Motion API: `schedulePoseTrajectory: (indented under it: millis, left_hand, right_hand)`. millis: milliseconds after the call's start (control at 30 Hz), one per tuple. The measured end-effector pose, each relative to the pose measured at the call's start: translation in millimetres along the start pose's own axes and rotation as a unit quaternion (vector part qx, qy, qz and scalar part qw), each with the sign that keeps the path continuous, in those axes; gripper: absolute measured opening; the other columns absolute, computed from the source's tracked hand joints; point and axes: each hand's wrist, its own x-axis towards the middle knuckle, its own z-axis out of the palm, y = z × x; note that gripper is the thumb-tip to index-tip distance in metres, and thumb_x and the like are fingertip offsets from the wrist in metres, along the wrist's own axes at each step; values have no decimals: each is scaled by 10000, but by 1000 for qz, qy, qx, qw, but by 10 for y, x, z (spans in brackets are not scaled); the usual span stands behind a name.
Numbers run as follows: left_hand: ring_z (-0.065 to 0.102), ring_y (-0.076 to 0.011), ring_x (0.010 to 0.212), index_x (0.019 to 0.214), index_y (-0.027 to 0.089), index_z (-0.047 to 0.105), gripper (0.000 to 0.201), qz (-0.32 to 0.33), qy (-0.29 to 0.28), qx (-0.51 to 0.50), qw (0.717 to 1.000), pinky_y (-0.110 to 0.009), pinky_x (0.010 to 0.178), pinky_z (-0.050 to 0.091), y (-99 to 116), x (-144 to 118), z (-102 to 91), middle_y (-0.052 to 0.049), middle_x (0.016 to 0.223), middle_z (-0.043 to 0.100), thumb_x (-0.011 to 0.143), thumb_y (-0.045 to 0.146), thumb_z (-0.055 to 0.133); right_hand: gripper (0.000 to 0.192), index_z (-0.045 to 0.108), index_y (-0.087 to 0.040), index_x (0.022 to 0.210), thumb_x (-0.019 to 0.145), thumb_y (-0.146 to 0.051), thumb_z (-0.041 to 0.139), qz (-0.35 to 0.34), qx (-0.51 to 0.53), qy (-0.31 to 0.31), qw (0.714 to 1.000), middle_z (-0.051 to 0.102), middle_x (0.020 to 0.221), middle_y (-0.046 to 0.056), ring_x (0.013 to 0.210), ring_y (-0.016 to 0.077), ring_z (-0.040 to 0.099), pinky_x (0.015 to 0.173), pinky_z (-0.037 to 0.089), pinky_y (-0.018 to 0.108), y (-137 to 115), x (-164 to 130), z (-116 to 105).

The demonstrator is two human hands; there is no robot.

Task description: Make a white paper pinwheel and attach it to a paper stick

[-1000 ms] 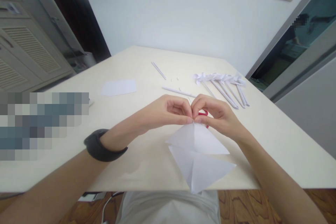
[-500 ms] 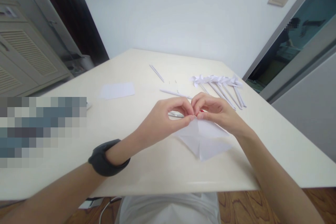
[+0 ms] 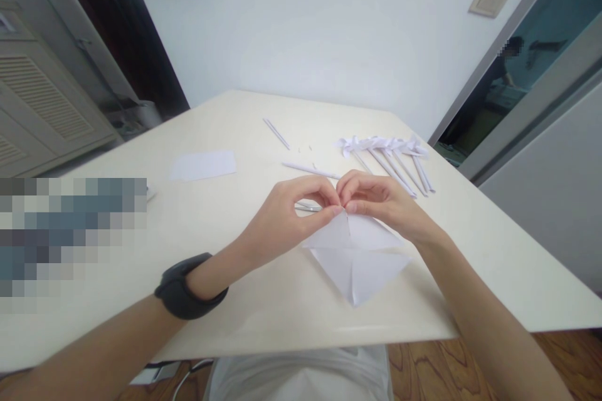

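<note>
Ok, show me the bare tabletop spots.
Bare: between the flat white paper sheet and left hand; the right strip beside right hand. Crowded: rolled white paper sticks and folded white paper.

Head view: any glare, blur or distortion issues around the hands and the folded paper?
Head view: wide-angle bend, table edges and door frame lean outward; light is soft and even, with only faint shadows under the left hand and right hand; the folded white paper sheet stays sharp, creases readable; a weak sheen near the front table edge; a pixelated block covers the left side.
</note>
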Motion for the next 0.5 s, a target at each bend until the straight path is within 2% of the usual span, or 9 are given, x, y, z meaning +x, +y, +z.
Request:
schedulePoseTrajectory:
  millis: [200, 400, 500]
  left_hand:
    - [590, -128, 815, 810, 163, 611, 61, -4, 8, -1, 1000, -255, 779, 465, -40, 7, 28, -9, 842, 625, 834, 153, 555]
    - [599, -145, 826, 832, 166, 622, 65, -5, 18, 3, 1000, -267, 761, 472, -33, 9, 23, -26, 864, 638, 832, 169, 557]
    - [602, -151, 818, 823, 167, 627, 71, -2, 22, 7, 1000, -270, 749, 475, -22, 6, 16, -31, 857, 644, 834, 194, 563]
  right_hand:
    - [58, 642, -186, 781, 800, -239, 653, 27, 4, 10, 1000, 556, 967, 31, 913, 160, 554, 817, 458, 307, 32, 4, -7]
    - [126, 649, -180, 804, 792, -305, 661, 35, 25, 8, 999, 542, 948, 28, 748, 110, 533, 600, 442, 234, 63, 12, 14]
    - [131, 653, -180, 801, 787, -310, 666, 40, 35, 6, 999, 539, 950, 30, 749, 111, 528, 562, 418, 223, 64, 13, 21]
